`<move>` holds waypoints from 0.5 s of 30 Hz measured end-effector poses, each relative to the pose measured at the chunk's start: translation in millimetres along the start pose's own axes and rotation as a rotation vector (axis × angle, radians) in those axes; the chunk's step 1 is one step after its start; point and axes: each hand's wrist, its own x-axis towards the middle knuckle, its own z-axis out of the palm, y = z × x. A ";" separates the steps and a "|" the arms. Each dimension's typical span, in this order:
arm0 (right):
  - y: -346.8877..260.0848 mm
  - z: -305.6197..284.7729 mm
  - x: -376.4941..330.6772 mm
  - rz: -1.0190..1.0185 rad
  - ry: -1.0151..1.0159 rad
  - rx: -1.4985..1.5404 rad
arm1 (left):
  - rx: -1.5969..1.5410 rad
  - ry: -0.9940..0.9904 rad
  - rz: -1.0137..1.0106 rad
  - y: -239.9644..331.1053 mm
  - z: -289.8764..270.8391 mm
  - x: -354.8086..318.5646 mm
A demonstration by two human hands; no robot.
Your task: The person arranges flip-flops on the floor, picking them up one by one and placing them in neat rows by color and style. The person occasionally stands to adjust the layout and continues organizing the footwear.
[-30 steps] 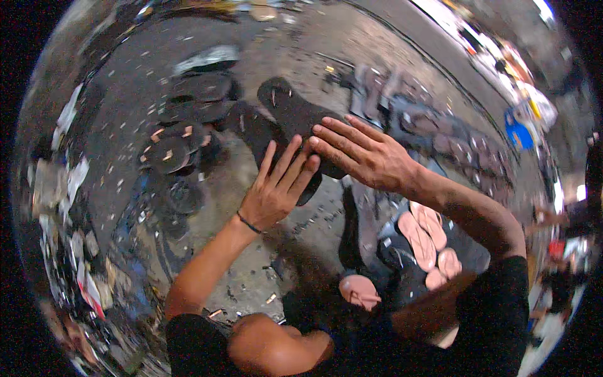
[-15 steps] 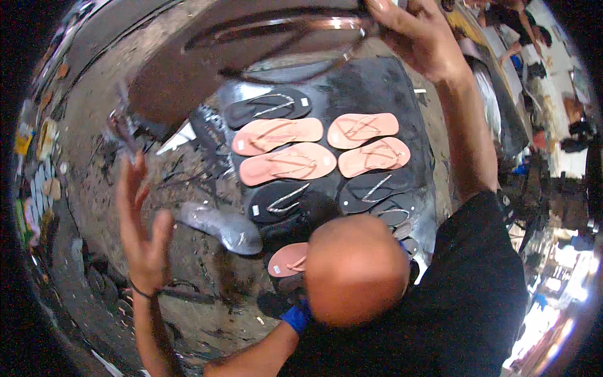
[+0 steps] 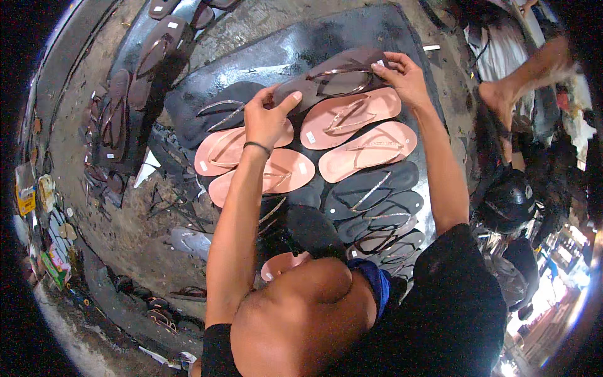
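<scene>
Between my two hands is a dark brown flip-flop (image 3: 345,70) with a shiny thin strap, held just above or on a dark sheet (image 3: 352,28); whether it touches cannot be told. My left hand (image 3: 270,116) pinches its left end with thumb and fingers. At the other end my right hand (image 3: 403,78) grips the edge by a small white label. Right below lie two pink flip-flops, an upper one (image 3: 358,118) and a lower one (image 3: 369,152). Two more pink ones, partly covered by my left arm, sit to the left, under a black flip-flop (image 3: 220,110).
Black flip-flops (image 3: 374,188) fill the sheet's near right part. Brown flip-flops (image 3: 158,53) lie on a strip at upper left. A grey sole-shaped piece (image 3: 190,242) and a white scrap (image 3: 147,169) are on the ground. Another person's bare leg (image 3: 531,75) is at right.
The brown flip-flop has come down from close to the camera to the sheet's far part. My left hand, apart and spread before, now grips it. The view has shifted, showing the strip at upper left.
</scene>
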 end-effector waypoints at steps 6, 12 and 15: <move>46.3 -0.3 13.5 0.003 0.115 -0.257 | 0.500 0.224 0.084 -15.7 21.6 12.9; 54.2 7.0 17.7 -0.143 0.180 -0.393 | 0.670 0.258 0.141 -13.3 29.4 15.1; 25.0 16.0 20.5 -0.420 0.213 -1.109 | 0.857 0.208 0.192 -14.6 20.4 19.9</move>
